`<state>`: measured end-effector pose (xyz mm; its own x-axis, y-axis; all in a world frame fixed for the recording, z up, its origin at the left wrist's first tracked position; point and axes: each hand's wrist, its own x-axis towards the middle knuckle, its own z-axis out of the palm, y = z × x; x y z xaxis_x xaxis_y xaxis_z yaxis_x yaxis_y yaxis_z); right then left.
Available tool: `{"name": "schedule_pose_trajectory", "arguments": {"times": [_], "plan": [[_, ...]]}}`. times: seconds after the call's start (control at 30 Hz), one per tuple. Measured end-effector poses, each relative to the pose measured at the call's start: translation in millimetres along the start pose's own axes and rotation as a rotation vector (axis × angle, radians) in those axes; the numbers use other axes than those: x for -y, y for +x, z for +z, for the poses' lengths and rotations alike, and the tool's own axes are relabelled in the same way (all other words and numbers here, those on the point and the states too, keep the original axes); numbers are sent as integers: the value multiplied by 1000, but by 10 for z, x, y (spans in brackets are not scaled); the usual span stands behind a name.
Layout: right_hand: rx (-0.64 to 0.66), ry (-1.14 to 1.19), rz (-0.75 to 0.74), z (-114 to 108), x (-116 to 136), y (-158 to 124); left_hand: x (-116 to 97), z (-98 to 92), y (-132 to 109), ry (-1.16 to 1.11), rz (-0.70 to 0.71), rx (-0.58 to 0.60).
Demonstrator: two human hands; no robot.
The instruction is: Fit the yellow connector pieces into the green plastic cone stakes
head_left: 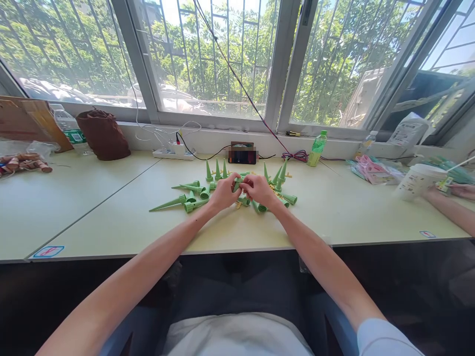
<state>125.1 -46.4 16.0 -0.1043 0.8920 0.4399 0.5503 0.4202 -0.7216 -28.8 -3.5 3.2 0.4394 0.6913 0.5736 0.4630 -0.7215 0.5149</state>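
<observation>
My left hand (225,192) and my right hand (259,190) meet over the middle of the table, both closed on a green plastic watering spike (237,184). My fingers cover most of it. More green cone-shaped spikes lie about my hands: one long spike (167,203) points left on the table, and an upright spike (208,171) stands behind my left hand. Beyond my right hand another upright spike (282,173) stands near small yellow pieces (273,188). A loose green spike (289,198) lies right of my right wrist.
At the back a phone (242,154) leans by a power strip (173,152). A green-capped bottle (317,148) stands right of it, a brown bag (103,134) left. Farther right are a white cup (420,181), pink packaged items (373,169) and another person's hands (462,191).
</observation>
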Motion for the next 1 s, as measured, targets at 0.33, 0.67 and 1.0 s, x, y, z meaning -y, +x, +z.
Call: {"name": "schedule_pose_trajectory", "arguments": {"times": [0.33, 0.67, 1.0], "plan": [[0, 260, 69, 27, -56, 35, -13, -3, -2, -30, -6, -15], [-2, 306, 73, 32, -50, 31, -23, -6, -2, -33, -10, -24], [-13, 98, 27, 10, 37, -2, 2, 10, 11, -47, -64, -52]]}}
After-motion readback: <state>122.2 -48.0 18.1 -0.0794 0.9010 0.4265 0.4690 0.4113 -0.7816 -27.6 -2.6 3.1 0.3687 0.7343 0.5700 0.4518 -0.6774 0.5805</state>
